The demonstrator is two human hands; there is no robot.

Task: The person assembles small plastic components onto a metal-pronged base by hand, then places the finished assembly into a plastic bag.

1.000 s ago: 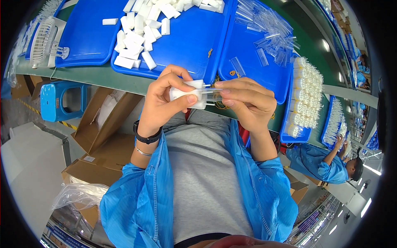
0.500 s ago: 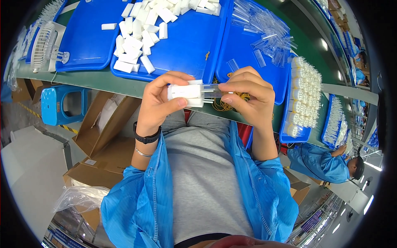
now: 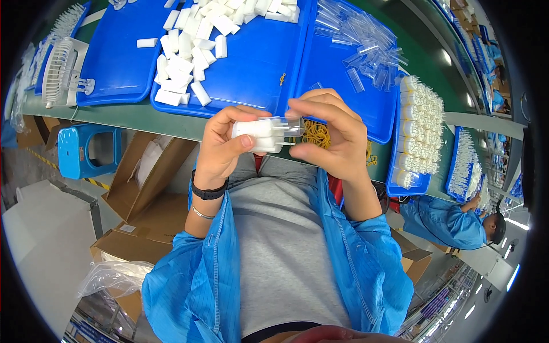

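My left hand grips a small bundle of white cylindrical pieces by its left end, just in front of the table edge. My right hand holds a clear plastic tube over the bundle's right end, fingers curled above and thumb below. The two hands nearly touch. Behind them lies a blue tray with several loose white pieces. To its right another blue tray carries a heap of clear tubes.
A row of packed white bundles stands at the right in a blue tray. Yellow rubber bands lie behind my right hand. A blue stool and open cardboard boxes sit below left. A co-worker in blue bends at the right.
Both hands have lifted slightly toward the table with the bundle. The right hand has pushed the clear tube further over the white pieces.
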